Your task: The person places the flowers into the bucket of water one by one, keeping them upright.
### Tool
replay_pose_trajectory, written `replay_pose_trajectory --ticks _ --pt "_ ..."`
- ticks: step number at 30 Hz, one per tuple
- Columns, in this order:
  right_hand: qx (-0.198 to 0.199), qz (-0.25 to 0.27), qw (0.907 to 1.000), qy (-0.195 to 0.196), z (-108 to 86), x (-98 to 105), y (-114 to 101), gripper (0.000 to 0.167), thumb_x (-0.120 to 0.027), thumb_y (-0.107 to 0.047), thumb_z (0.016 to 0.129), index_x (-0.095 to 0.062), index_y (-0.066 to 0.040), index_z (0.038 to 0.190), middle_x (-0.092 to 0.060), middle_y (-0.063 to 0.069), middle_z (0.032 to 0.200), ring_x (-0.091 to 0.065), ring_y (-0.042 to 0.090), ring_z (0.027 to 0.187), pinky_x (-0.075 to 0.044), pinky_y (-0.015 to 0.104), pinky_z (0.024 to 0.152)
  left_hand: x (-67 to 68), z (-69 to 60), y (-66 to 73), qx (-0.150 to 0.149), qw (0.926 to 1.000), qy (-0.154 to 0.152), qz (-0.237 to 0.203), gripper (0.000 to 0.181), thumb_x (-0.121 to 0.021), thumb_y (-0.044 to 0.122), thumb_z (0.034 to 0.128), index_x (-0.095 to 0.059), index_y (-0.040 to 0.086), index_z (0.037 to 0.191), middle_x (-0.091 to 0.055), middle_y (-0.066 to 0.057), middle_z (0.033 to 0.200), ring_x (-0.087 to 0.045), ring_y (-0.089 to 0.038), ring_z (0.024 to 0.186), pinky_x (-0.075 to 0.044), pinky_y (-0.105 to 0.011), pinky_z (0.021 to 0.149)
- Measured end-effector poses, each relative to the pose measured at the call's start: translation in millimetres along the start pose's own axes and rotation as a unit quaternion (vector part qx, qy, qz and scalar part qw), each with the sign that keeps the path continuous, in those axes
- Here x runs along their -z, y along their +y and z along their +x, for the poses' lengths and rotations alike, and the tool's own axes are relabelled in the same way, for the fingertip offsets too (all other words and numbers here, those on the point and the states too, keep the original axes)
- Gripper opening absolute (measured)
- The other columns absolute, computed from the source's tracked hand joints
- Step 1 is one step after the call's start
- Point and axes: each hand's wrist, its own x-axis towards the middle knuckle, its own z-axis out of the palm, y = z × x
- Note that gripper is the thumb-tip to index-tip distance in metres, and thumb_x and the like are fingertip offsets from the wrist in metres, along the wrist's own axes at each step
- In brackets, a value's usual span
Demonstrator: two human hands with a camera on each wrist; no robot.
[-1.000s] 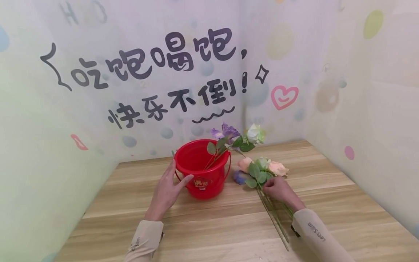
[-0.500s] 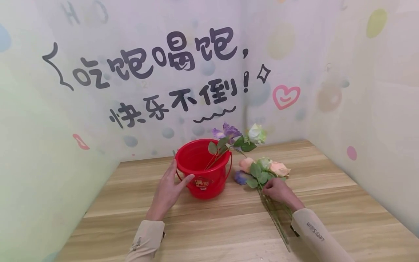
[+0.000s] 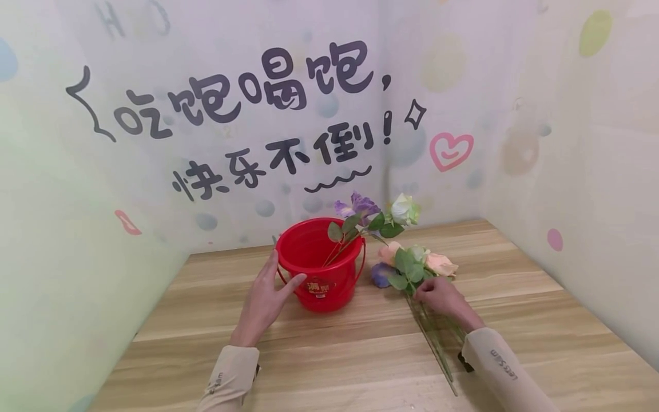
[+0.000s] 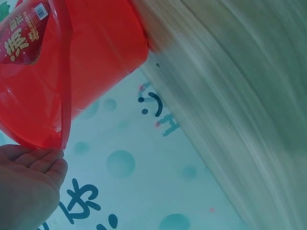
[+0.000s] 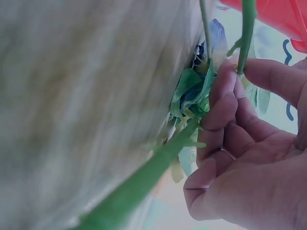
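Note:
A red bucket point(image 3: 321, 294) stands upright on the table, with a purple flower point(image 3: 359, 207) and a white-green rose point(image 3: 404, 210) leaning out over its right rim. My left hand point(image 3: 261, 303) rests against the bucket's left rim, fingers fairly straight, thumb along the near side. To the bucket's right lies a bunch of artificial flowers, with a peach rose point(image 3: 441, 265), a blue-purple flower point(image 3: 382, 275) and green leaves. Over their stems, my right hand point(image 3: 444, 297) pinches a green stem point(image 5: 247, 36) between thumb and fingertips. Which bloom belongs to that stem is unclear.
The wooden table point(image 3: 329, 366) carries the bucket and the loose flowers, whose long stems point(image 3: 437, 357) point toward the near edge. A printed wall point(image 3: 288, 189) rises behind, with side walls at left and right. The bucket's handle point(image 3: 362, 263) hangs down.
My right hand shifts very slightly, and the blooms beside it stir a little to the right. The left hand and the bucket stay in place.

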Motion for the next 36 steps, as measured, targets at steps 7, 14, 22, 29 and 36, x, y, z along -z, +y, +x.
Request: replay_pose_trajectory --ticks 7,14,22,29,36 --pt "0.002 0.036 0.9993 0.009 -1.9 4 -4 0.014 -0.067 -0.004 0.094 -0.071 0.008 0.09 -0.065 0.007 0.081 -0.05 0.017 0.072 -0.041 0.028 0.059 0.0 0.6 -0.3 -0.004 1.0 0.001 0.001 0.101 -0.066 0.065 0.0924 -0.017 0.02 0.168 -0.028 -0.006 0.168 -0.031 -0.033 0.151 -0.05 -0.056 0.102" --pt "-0.003 0.067 0.9975 0.02 -4.3 7 -7 0.017 -0.065 -0.004 0.096 -0.071 0.012 0.095 -0.07 0.014 0.096 -0.052 0.018 0.081 -0.043 0.03 0.066 0.1 0.8 -0.4 -0.006 1.0 0.002 0.003 0.101 -0.066 0.066 0.0923 -0.017 0.02 0.168 -0.028 -0.005 0.168 -0.031 -0.034 0.151 -0.051 -0.057 0.102" --pt "-0.001 0.103 0.9942 0.029 -4.1 11 -4 0.025 -0.062 -0.009 0.101 -0.071 0.013 0.108 -0.071 0.016 0.108 -0.058 0.018 0.095 -0.048 0.034 0.079 0.2 0.5 -0.5 -0.001 1.0 -0.001 0.008 0.101 -0.065 0.067 0.0922 -0.017 0.019 0.168 -0.027 -0.006 0.169 -0.031 -0.034 0.151 -0.051 -0.057 0.101" --pt "0.001 0.134 0.9904 0.034 -3.7 13 -2 0.029 -0.06 -0.012 0.103 -0.068 0.015 0.113 -0.069 0.018 0.114 -0.058 0.018 0.096 -0.051 0.034 0.082 0.4 0.3 -0.5 0.002 1.0 -0.003 0.006 0.101 -0.065 0.066 0.0922 -0.017 0.02 0.168 -0.027 -0.006 0.169 -0.031 -0.034 0.151 -0.051 -0.057 0.1" --pt "-0.005 0.169 0.9842 0.055 -3.7 15 0 0.022 -0.062 -0.012 0.104 -0.067 0.009 0.11 -0.066 0.01 0.109 -0.058 0.019 0.098 -0.053 0.035 0.086 -0.1 0.4 -1.1 0.0 1.0 -0.001 0.002 0.101 -0.066 0.065 0.092 -0.017 0.021 0.168 -0.028 -0.006 0.168 -0.031 -0.034 0.15 -0.052 -0.057 0.1"
